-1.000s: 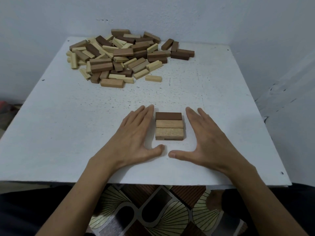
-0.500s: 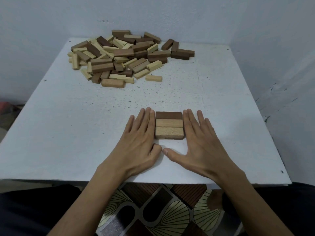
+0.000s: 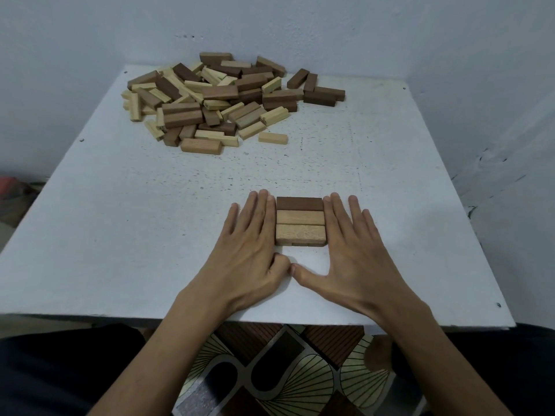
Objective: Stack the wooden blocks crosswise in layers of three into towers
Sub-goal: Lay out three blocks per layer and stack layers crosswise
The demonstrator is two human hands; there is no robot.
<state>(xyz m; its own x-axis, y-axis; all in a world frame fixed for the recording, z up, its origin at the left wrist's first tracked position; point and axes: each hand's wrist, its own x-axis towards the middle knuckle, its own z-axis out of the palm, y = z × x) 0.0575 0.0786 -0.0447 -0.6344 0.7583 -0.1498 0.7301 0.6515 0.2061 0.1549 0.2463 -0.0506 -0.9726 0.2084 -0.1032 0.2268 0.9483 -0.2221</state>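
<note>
Left hand, right hand flat, fingers straight, flanking stack; three blocks on top.

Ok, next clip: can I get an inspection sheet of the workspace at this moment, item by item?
Surface: white table, speckled, with small holes near its edges.
Job's things: two-layer stack near the front edge; the top layer is one dark block and two light ones side by side, and the lower layer's ends show crosswise beneath. Pile of loose blocks at the far left.
Clutter: nothing seen.
Grippers: left hand and right hand flat on the table, fingers straight along the stack's two sides, holding nothing; thumb tips nearly meet.
Cables: nothing seen.
Surroundings: pale wall behind and to the right; patterned floor under the table.
</note>
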